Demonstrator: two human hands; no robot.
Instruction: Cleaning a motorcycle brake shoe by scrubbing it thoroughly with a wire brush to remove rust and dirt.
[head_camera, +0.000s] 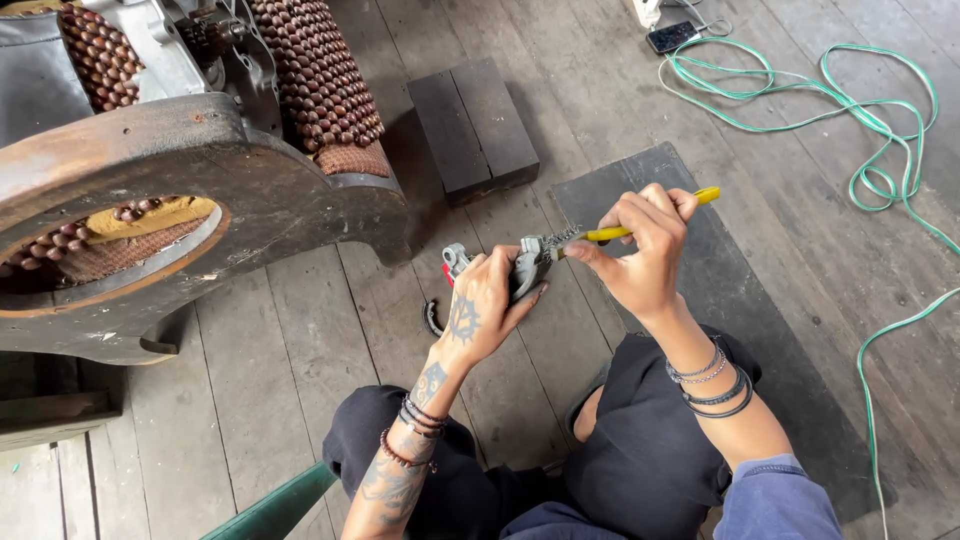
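Bare wooden floorboards (300, 330) lie beneath, a bead-covered seat (320, 70) at ten o'clock. At centre, the left hand (480, 310) is clenched around a grey metal part (525, 265); the right hand (640, 250) grips yellow-handled pliers (640, 225) biting it. If the pliers slip, they could nick the left fingers (530, 300), which sit just beside the tip.

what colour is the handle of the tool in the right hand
Yellow: the tool handle in the right hand, clearest in the head view.

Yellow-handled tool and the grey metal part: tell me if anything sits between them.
Nothing visible does. The right hand brings the yellow-handled tool straight against the grey metal part, gripped by the left hand.
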